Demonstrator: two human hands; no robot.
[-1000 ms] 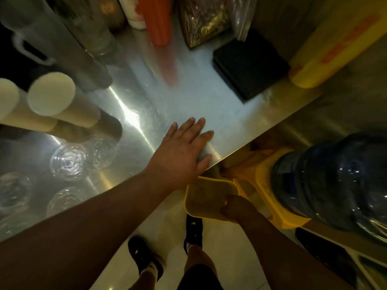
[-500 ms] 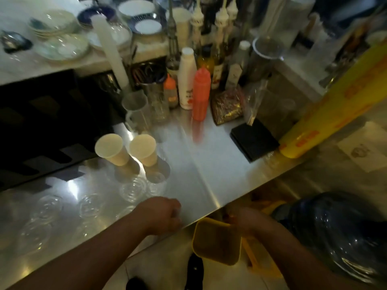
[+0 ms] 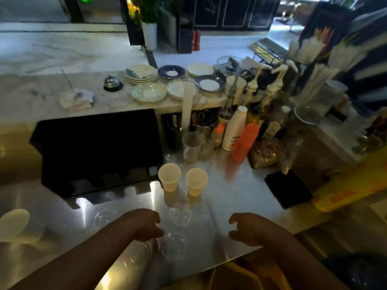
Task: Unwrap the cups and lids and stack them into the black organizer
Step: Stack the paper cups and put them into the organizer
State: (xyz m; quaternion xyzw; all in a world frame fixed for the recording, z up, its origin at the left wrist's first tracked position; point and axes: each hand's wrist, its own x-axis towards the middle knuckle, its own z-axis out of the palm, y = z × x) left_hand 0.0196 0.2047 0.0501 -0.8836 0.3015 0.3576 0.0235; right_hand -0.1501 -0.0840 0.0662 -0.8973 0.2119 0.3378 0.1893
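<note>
Two paper cups stand upright side by side near the middle of the steel counter (image 3: 234, 197), mouths open: the left cup (image 3: 169, 177) and the right cup (image 3: 196, 181), close together but not touching. Just near of them lie several clear dome lids: one (image 3: 180, 215) directly in front of the cups, another (image 3: 174, 244) nearer the counter's edge, and a third (image 3: 104, 217) further left. They are transparent and blurred, so their exact number cannot be told.

The black organizer (image 3: 96, 151) sits to the left of the cups and a little farther back, its scalloped front edge facing the near side, with the left cup just beside its right corner.

The left hand (image 3: 144, 225) hovers over the counter with fingers curled loosely inward, right beside the nearer lids; whether it touches one cannot be told. The right hand (image 3: 247, 229) is held to the right of the lids, fingers curled and parted, grasping nothing.

At the far left edge a white round shape (image 3: 13, 223) shows, too blurred to identify. Behind the cups stand a glass mug (image 3: 191, 146), a white bottle (image 3: 234, 128) and an orange squeeze bottle (image 3: 245, 142). To the right lies a flat black pad (image 3: 288, 188), and beyond it a long yellow roll (image 3: 351, 191). On the far marble ledge sit stacked saucers (image 3: 171, 72) and a desk bell (image 3: 112, 83).
</note>
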